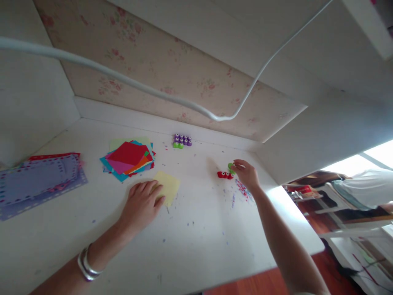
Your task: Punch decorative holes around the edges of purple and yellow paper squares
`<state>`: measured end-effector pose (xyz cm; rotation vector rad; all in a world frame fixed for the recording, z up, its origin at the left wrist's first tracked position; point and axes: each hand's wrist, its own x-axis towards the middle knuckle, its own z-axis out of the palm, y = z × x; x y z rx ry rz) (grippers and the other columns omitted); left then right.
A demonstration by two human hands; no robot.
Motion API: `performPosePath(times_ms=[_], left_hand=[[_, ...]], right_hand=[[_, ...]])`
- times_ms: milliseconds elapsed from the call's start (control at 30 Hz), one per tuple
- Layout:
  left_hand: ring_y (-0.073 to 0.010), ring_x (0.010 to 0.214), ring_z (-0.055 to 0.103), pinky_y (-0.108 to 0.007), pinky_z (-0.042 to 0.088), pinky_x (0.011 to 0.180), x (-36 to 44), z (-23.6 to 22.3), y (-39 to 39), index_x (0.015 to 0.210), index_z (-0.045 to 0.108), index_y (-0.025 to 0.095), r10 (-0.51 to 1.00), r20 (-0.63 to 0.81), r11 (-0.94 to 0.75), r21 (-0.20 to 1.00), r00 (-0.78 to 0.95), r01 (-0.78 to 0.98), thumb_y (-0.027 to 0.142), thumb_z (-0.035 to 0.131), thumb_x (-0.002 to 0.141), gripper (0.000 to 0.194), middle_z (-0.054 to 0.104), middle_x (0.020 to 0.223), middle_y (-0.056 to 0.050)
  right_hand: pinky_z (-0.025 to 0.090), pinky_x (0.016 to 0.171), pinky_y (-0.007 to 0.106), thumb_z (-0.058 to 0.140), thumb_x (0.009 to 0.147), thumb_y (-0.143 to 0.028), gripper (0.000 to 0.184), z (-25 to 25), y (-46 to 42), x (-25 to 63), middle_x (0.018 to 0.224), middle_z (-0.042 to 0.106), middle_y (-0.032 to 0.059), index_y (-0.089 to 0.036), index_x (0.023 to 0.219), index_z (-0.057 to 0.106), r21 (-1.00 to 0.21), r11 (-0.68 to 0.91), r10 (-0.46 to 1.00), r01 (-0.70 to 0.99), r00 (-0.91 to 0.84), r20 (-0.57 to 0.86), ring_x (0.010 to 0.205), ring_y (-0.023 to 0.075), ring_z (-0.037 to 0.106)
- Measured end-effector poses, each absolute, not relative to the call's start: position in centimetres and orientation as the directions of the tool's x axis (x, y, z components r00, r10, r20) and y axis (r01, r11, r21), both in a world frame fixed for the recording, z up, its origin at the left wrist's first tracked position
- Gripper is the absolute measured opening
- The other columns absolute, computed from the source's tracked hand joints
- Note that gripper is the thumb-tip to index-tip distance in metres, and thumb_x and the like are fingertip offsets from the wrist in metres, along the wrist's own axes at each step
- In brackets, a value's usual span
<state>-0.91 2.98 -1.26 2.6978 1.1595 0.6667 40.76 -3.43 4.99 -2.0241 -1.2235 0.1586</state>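
My left hand (143, 205) lies on the desk with its fingers resting on the edge of a square of yellow paper (169, 186). My right hand (245, 174) pinches a small green craft punch (231, 168) at the right side of the desk. Just in front of those fingers stands a short row of red craft punches (224, 175) with white round tops. Farther back, near the wall, several purple craft punches (184, 138) form a block, with two green ones (178, 145) along its front.
A pile of coloured paper (129, 157) lies beyond my left hand. Purple sheets with punched borders (39, 180) lie far left. Red and purple paper bits (242, 190) scatter near my right forearm. A white cable (184, 103) hangs across the view above the desk (196, 254).
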Motion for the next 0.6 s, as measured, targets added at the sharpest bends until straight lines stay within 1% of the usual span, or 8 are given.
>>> performPosePath(times_ms=[100, 200, 400, 467, 533, 600], left_hand=[[-0.0274, 0.115, 0.054, -0.047, 0.037, 0.100, -0.9, -1.2, 3.0, 0.113, 0.062, 0.024, 0.717, 0.344, -0.694, 0.276, 0.606, 0.665, 0.033, 0.050, 0.092, 0.026, 0.063, 0.124, -0.008], [-0.0274, 0.114, 0.055, -0.046, 0.037, 0.099, -0.9, -1.3, 3.1, 0.113, 0.062, 0.024, 0.717, 0.336, -0.694, 0.265, 0.611, 0.669, 0.033, 0.049, 0.092, 0.026, 0.063, 0.124, -0.008], [-0.0271, 0.115, 0.054, -0.046, 0.036, 0.100, -1.0, -1.5, 3.0, 0.114, 0.063, 0.024, 0.725, 0.326, -0.687, 0.283, 0.607, 0.669, 0.031, 0.050, 0.091, 0.027, 0.062, 0.125, -0.008], [-0.0260, 0.116, 0.054, -0.046, 0.034, 0.101, -0.9, -1.4, 3.0, 0.114, 0.063, 0.024, 0.723, 0.327, -0.690, 0.303, 0.608, 0.657, 0.028, 0.050, 0.091, 0.026, 0.063, 0.124, -0.007], [-0.0243, 0.115, 0.055, -0.046, 0.033, 0.103, -0.9, -1.4, 3.1, 0.113, 0.063, 0.025, 0.725, 0.333, -0.689, 0.326, 0.603, 0.648, 0.025, 0.049, 0.091, 0.026, 0.063, 0.124, -0.006], [-0.0232, 0.115, 0.056, -0.045, 0.033, 0.103, -0.8, -1.2, 3.2, 0.112, 0.063, 0.025, 0.729, 0.343, -0.685, 0.341, 0.593, 0.644, 0.022, 0.048, 0.091, 0.026, 0.063, 0.124, -0.006]], right_hand=[[0.054, 0.081, 0.037, 0.070, 0.073, -0.039, 0.035, 5.2, -2.7, 43.7, 0.096, 0.076, 0.0104, -0.018, 0.101, 0.073, -0.566, -0.317, 0.821, 0.761, 0.519, 0.239, 0.088, 0.0247, 0.072], [0.051, 0.085, 0.038, 0.071, 0.070, -0.034, 0.026, 4.7, -2.1, 44.7, 0.094, 0.077, 0.0058, -0.024, 0.093, 0.076, -0.474, -0.346, 0.850, 0.810, 0.485, 0.208, 0.086, 0.0247, 0.070], [0.051, 0.084, 0.036, 0.070, 0.067, -0.031, 0.021, 3.4, -1.8, 45.4, 0.089, 0.077, 0.0010, -0.027, 0.087, 0.077, -0.352, -0.400, 0.869, 0.846, 0.473, 0.150, 0.082, 0.0241, 0.070], [0.052, 0.083, 0.036, 0.067, 0.070, -0.032, 0.022, 3.6, -1.6, 45.6, 0.089, 0.077, 0.0012, -0.027, 0.089, 0.077, -0.330, -0.411, 0.865, 0.850, 0.478, 0.152, 0.081, 0.0236, 0.070], [0.053, 0.083, 0.036, 0.062, 0.076, -0.035, 0.025, 3.9, -1.3, 45.2, 0.093, 0.077, 0.0030, -0.026, 0.093, 0.077, -0.317, -0.411, 0.861, 0.855, 0.478, 0.173, 0.083, 0.0239, 0.071], [0.054, 0.083, 0.037, 0.055, 0.082, -0.036, 0.029, 4.3, -0.5, 44.1, 0.098, 0.076, 0.0050, -0.024, 0.098, 0.076, -0.315, -0.379, 0.872, 0.870, 0.450, 0.195, 0.086, 0.0241, 0.071]])
